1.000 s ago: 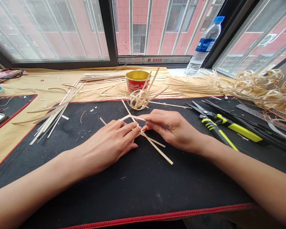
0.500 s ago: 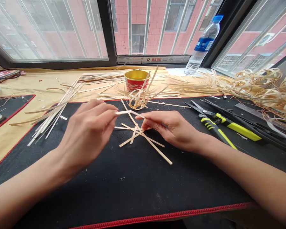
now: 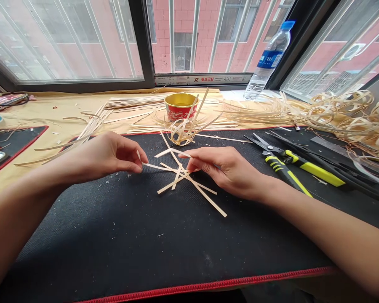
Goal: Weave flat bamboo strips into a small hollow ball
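Note:
Several pale flat bamboo strips [image 3: 205,198] cross one another in a loose star over the black mat. At the star's right side, my right hand [image 3: 219,168] pinches the strips between thumb and fingers. One bent strip [image 3: 164,153] runs out from its fingertips with a sharp crease near the middle. My left hand [image 3: 113,155] is at the left of the star, its thumb and fingertips closed on the end of another bamboo strip [image 3: 154,166]. Just beyond the hands stands a small round woven piece [image 3: 182,131] with strip ends sticking up.
A red and gold tin [image 3: 181,107] sits behind the woven piece. Yellow-handled shears [image 3: 279,168] and more tools lie on the right. Loose strips [image 3: 91,124] are at the left, with coiled strips [image 3: 344,109] at the far right. A water bottle [image 3: 268,61] stands by the window.
My left hand has let go of the creased strip, moved left and lower, and taken the end of another strip. My right hand stays in place, pinching the strips.

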`<state>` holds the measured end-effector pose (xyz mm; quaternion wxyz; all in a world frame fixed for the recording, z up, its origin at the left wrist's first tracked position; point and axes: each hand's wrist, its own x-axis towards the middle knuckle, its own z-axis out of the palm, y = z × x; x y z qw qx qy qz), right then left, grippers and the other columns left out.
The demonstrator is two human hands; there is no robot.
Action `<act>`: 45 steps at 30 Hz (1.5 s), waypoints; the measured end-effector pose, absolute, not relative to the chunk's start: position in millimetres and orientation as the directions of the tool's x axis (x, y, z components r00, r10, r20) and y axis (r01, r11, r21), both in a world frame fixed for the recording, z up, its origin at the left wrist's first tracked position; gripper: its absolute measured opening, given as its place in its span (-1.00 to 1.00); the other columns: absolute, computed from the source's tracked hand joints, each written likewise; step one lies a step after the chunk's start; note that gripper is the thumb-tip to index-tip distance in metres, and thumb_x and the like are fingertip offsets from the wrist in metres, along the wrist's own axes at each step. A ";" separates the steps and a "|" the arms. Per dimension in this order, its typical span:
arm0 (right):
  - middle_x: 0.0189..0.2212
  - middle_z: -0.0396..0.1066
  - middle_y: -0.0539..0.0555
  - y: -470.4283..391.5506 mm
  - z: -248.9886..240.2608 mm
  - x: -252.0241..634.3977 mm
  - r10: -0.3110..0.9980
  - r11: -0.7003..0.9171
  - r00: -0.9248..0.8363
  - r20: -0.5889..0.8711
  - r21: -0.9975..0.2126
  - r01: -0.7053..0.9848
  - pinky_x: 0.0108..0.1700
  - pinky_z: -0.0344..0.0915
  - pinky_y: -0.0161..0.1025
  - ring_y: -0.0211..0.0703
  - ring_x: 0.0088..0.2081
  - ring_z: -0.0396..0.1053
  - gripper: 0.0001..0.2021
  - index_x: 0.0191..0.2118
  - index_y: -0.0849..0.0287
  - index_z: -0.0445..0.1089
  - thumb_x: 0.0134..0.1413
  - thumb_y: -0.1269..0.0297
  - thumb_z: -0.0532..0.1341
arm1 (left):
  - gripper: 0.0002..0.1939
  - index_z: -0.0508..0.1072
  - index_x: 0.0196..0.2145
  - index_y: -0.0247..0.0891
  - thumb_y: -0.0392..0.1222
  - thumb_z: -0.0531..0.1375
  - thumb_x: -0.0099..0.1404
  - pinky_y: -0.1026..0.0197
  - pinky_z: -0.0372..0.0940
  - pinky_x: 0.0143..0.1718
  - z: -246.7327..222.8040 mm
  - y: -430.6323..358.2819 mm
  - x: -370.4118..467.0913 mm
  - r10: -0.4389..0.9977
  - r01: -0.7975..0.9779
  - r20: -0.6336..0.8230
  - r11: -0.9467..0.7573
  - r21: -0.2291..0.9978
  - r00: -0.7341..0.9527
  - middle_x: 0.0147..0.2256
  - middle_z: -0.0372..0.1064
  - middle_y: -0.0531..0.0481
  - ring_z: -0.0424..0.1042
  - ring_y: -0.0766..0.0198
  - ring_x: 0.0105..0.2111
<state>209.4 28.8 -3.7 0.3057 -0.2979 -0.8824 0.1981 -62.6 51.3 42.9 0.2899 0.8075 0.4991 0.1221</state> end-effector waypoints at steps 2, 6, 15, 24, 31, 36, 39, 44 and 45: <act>-0.36 0.50 0.05 28.9 -3.4 209.3 0.641 0.748 -0.637 0.427 -0.533 0.395 -0.22 0.30 -0.36 -0.25 -0.32 0.43 -0.77 -0.11 0.24 0.42 0.24 0.42 0.04 | -0.80 0.60 -0.43 -0.23 -0.08 0.34 -0.02 0.43 0.25 -0.54 44.5 51.5 -63.0 0.889 0.710 -0.048 -0.329 0.622 0.455 -0.53 0.49 0.04 0.42 0.29 -0.52; -0.36 0.50 0.05 29.1 -3.3 209.0 0.640 0.749 -0.632 0.438 -0.541 0.383 -0.22 0.29 -0.38 -0.27 -0.33 0.43 -0.76 -0.08 0.28 0.41 0.24 0.43 0.04 | -0.82 0.62 -0.42 -0.19 -0.06 0.30 0.05 0.36 0.34 -0.49 41.4 53.7 -63.7 0.862 0.631 -0.022 -0.353 0.691 0.506 -0.45 0.51 -0.04 0.47 0.23 -0.47; -0.37 0.49 0.05 29.2 -2.3 209.3 0.648 0.743 -0.637 0.418 -0.534 0.405 -0.24 0.28 -0.38 -0.26 -0.34 0.42 -0.77 -0.17 0.24 0.43 0.25 0.40 0.03 | -0.81 0.56 -0.38 -0.33 -0.13 0.28 0.16 0.28 0.42 -0.42 30.4 48.4 -46.1 0.890 0.458 -0.020 -0.214 0.862 0.455 -0.51 0.51 -0.09 0.49 0.24 -0.49; -0.35 0.48 0.07 30.2 -3.9 208.2 0.622 0.769 -0.644 0.445 -0.499 0.399 -0.23 0.28 -0.35 -0.24 -0.33 0.40 -0.76 -0.09 0.22 0.43 0.25 0.42 0.05 | -0.66 0.47 -0.42 -0.38 0.03 0.25 0.20 0.34 0.34 -0.55 14.1 47.6 -37.2 0.855 0.254 -0.051 -0.095 0.963 0.516 -0.55 0.47 -0.10 0.43 0.30 -0.58; -0.40 0.36 0.08 30.8 -6.9 209.1 0.570 0.820 -0.643 0.511 -0.395 0.414 -0.30 0.26 -0.33 -0.25 -0.38 0.32 -0.69 0.04 0.24 0.41 0.26 0.37 0.06 | -0.64 0.42 -0.48 -0.38 0.03 0.31 0.12 0.39 0.27 -0.61 12.1 45.6 -29.3 0.878 0.140 -0.058 -0.011 0.990 0.476 -0.56 0.43 -0.07 0.40 0.34 -0.58; -0.45 0.30 0.05 28.8 -6.0 207.4 0.566 0.824 -0.659 0.496 -0.377 0.423 -0.35 0.20 -0.34 -0.28 -0.42 0.24 -0.69 0.04 0.25 0.42 0.24 0.35 0.09 | -0.64 0.42 -0.43 -0.38 0.04 0.26 0.19 0.36 0.31 -0.52 12.3 44.5 -31.3 0.849 0.156 -0.102 0.023 0.988 0.519 -0.51 0.44 -0.07 0.40 0.34 -0.52; -0.46 0.28 0.03 27.5 -4.3 205.5 0.584 0.809 -0.652 0.483 -0.407 0.424 -0.35 0.17 -0.34 -0.29 -0.42 0.23 -0.71 0.00 0.18 0.47 0.25 0.29 0.10 | -0.64 0.45 -0.42 -0.38 0.04 0.24 0.21 0.37 0.30 -0.50 13.6 43.8 -32.4 0.842 0.197 -0.106 0.000 0.980 0.528 -0.52 0.43 -0.05 0.36 0.40 -0.57; -0.54 0.27 0.00 26.7 -1.6 200.4 0.670 0.733 -0.584 0.459 -0.533 0.422 -0.37 0.15 -0.36 -0.31 -0.46 0.22 -0.67 -0.32 0.22 0.55 0.27 0.18 0.08 | -0.60 0.46 -0.47 -0.39 0.08 0.27 0.16 0.37 0.26 -0.54 15.9 42.3 -29.8 0.858 0.250 -0.099 -0.035 0.968 0.504 -0.55 0.41 -0.05 0.32 0.40 -0.60; -0.57 0.27 0.00 26.7 -1.3 199.2 0.690 0.714 -0.565 0.452 -0.554 0.428 -0.38 0.13 -0.35 -0.31 -0.47 0.21 -0.63 -0.40 0.24 0.53 0.27 0.17 0.07 | -0.60 0.46 -0.49 -0.39 0.08 0.27 0.16 0.38 0.26 -0.54 15.8 42.2 -29.5 0.861 0.255 -0.097 -0.040 0.966 0.499 -0.55 0.42 -0.05 0.32 0.41 -0.59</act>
